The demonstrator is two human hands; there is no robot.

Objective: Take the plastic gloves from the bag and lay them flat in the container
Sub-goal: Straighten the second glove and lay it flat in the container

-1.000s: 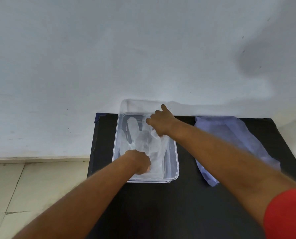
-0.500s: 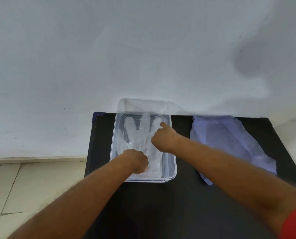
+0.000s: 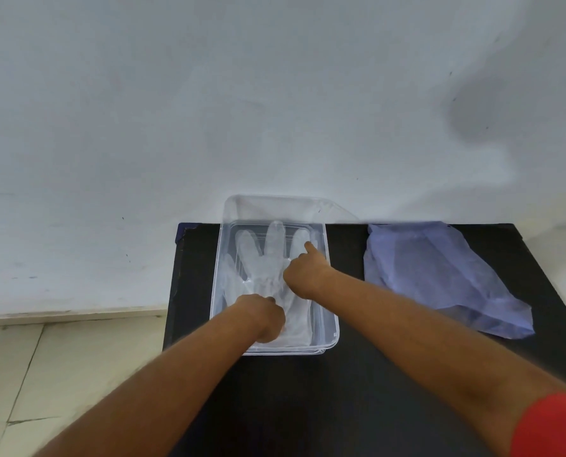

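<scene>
A clear plastic container (image 3: 331, 328) sits on the black table, against the wall. A clear plastic glove (image 3: 268, 255) lies spread inside it, fingers pointing to the wall. My left hand (image 3: 263, 319) presses down on the glove's cuff end near the container's front. My right hand (image 3: 304, 275) rests on the glove's right side, index finger stretched along one glove finger. The pale blue plastic bag (image 3: 439, 278) lies flat to the right of the container, untouched.
The black table (image 3: 350, 390) is small; its left edge drops to a tiled floor (image 3: 44, 364). A white wall (image 3: 275, 94) rises right behind the container. A clear lid or second tray (image 3: 284, 207) leans behind the container against the wall.
My right hand slid from the glove's fingertips back toward the palm area, then its index finger extended along a glove finger. The glove lies flatter now. My left hand stayed on the cuff.
</scene>
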